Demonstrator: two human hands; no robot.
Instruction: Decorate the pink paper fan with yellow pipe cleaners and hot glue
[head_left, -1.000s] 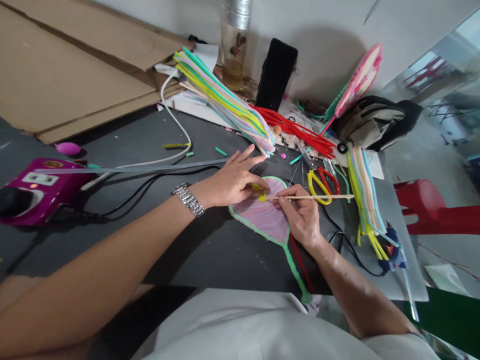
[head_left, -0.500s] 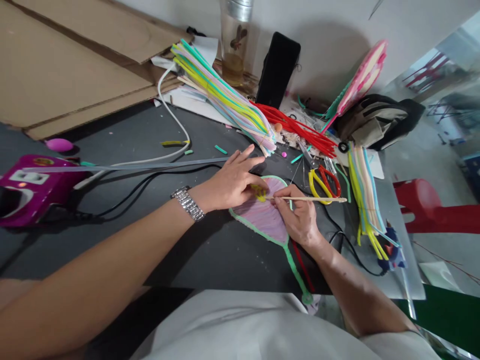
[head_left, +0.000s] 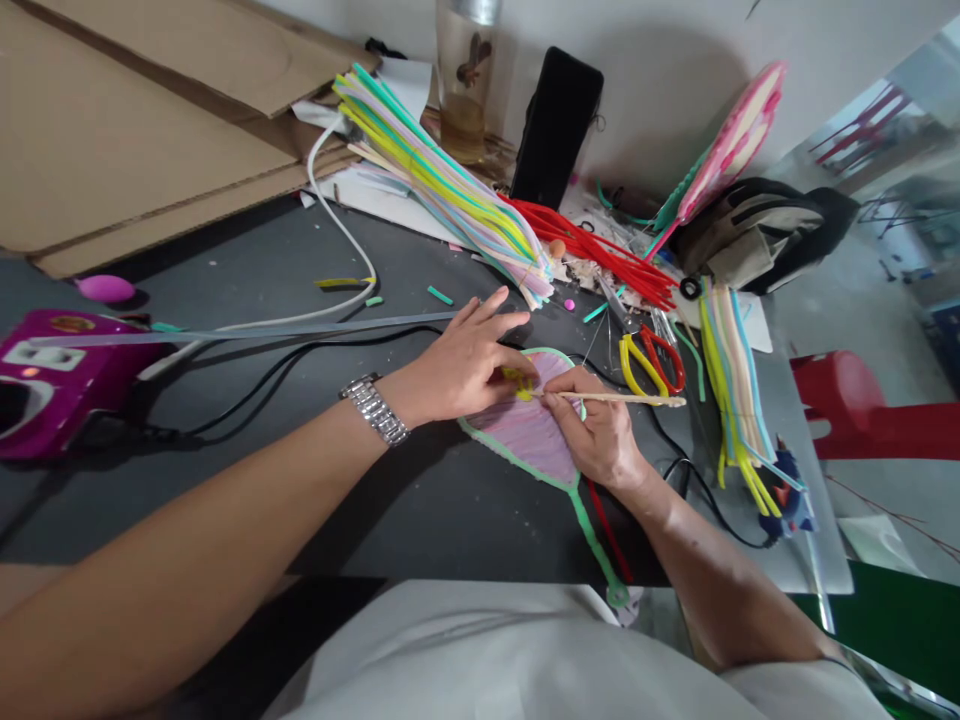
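Note:
A flat racket-shaped fan (head_left: 525, 435) of lilac-pink strips with a green rim and a long green handle lies on the dark tabletop (head_left: 390, 520). My left hand (head_left: 465, 365), a metal-link watch (head_left: 375, 408) on its wrist, rests on the fan's upper edge. Its thumb and fingertips press on a small yellow piece (head_left: 517, 381). My right hand (head_left: 600, 437) lies on the fan's right side, pinching a thin wooden stick (head_left: 622, 398) whose tip reaches the yellow piece.
Bundles of coloured straws (head_left: 450, 200) and red strips (head_left: 600, 262) lie beyond my hands, near yellow-and-red scissors (head_left: 651, 365). A blue glue gun (head_left: 787, 495) stands at right, a magenta appliance (head_left: 52, 380) at left. Cables and a long glue stick (head_left: 240, 334) cross the table.
The whole scene has drifted slightly left and up in the view. Both hands stay on the fan, and the stick stays at the yellow piece.

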